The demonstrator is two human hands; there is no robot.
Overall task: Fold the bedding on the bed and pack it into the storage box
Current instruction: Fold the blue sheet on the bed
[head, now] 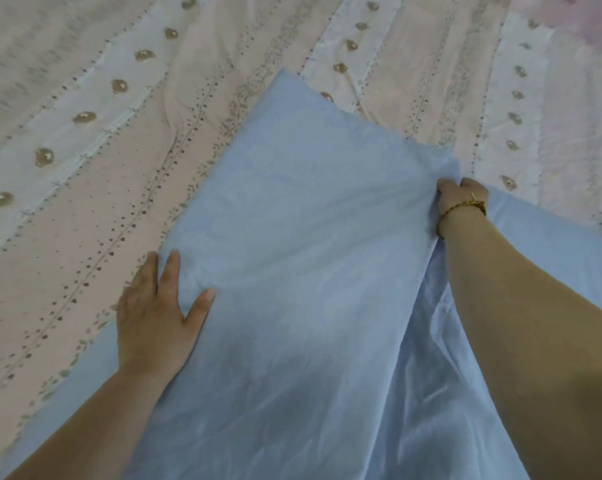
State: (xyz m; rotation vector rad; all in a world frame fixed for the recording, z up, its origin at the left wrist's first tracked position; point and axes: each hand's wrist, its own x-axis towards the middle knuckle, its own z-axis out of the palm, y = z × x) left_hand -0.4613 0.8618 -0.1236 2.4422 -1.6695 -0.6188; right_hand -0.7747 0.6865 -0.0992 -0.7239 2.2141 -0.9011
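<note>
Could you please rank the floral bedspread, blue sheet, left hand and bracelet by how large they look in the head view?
1. The floral bedspread and the blue sheet: too close, both run off frame, so unranked.
2. The left hand.
3. The bracelet.

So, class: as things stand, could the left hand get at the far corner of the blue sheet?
Probably yes. The left hand lies flat on the sheet at its left edge, holding nothing, and only bedspread lies between it and the far corner, though it might need a lean.
</note>
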